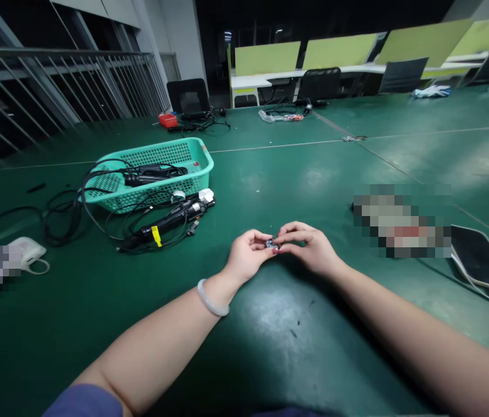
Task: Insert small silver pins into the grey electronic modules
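Both my hands meet over the middle of the green table (pixel 253 324), fingertips almost touching. Between them is a small shiny, silvery object (pixel 272 244), too small and too covered by fingers to name. My left hand (pixel 246 255) is closed, pinching the object between thumb and fingers; a pale bangle (pixel 213 298) circles that wrist. My right hand (pixel 311 249) comes in from the other side, its thumb and fingertips closed at the object's right edge.
A turquoise plastic basket (pixel 201 168) with black cabled tools stands left of my hands. In front of it lies a black corded tool (pixel 170 222). A phone (pixel 485 258) with a white cable is at the right. Farther back are a red box (pixel 168 120) and a plastic bag (pixel 281 116).
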Tool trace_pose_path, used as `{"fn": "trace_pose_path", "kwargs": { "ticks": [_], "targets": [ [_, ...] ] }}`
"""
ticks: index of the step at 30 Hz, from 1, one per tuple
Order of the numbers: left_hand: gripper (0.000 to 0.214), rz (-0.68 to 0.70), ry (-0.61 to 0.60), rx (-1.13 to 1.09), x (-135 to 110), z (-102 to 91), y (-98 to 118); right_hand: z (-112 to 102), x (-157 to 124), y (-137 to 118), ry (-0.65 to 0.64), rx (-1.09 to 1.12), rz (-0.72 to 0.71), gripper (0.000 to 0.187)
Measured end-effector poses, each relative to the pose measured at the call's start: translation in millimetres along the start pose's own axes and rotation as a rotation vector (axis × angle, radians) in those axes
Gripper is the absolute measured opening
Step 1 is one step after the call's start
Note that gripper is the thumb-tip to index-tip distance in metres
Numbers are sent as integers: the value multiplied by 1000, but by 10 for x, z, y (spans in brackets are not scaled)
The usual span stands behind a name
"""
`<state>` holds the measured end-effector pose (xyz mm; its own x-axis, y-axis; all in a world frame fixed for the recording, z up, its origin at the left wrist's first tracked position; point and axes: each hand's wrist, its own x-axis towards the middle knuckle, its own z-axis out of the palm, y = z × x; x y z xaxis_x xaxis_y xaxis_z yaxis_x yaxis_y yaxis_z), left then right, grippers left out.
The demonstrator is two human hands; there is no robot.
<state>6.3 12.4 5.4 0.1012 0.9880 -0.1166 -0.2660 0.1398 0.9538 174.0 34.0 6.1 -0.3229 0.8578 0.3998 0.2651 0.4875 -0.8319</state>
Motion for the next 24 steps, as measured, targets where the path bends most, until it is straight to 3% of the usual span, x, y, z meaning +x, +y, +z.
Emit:
{"fn": "trace_pose_path", "kwargs": {
  "ticks": [17,20,24],
  "targets": [
    [37,-37,-75,-42,30,-33,-39,-58,-25,-38,-58,-117,4,17],
    [35,-38,-5,-107,56,-43,-36,-58,-20,-9,-4,-127,24,25],
    [29,-8,214,-204,109,-75,-10,8,-25,36,20,-245,108,27]
  ]
}}
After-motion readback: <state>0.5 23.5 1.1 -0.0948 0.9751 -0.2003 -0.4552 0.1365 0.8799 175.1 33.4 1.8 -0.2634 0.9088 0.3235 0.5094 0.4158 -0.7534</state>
